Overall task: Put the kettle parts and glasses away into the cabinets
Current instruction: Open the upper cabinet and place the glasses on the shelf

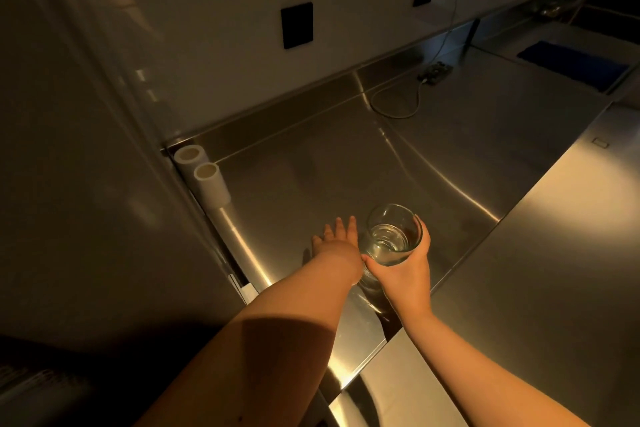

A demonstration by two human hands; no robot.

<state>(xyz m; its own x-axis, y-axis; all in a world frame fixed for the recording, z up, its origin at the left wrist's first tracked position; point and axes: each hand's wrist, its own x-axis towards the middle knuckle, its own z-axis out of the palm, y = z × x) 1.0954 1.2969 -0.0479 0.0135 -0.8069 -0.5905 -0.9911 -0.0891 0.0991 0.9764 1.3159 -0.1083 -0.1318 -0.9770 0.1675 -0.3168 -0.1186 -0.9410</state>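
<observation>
Over steel counter (346, 156): right hand (403, 272) clasps round clear glass (393, 236); left hand (334, 241) fingers straight.

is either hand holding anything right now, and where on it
The right hand grips a clear glass around its side, fingers and thumb curled about the wall. The left hand holds nothing; its fingers are spread just left of the glass.

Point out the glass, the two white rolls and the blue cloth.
glass (393, 236): head view, on its clear side wall, gripped by the right hand.
white rolls (211, 185): head view, on the nearer roll's side.
blue cloth (571, 64): head view, on its middle.
</observation>
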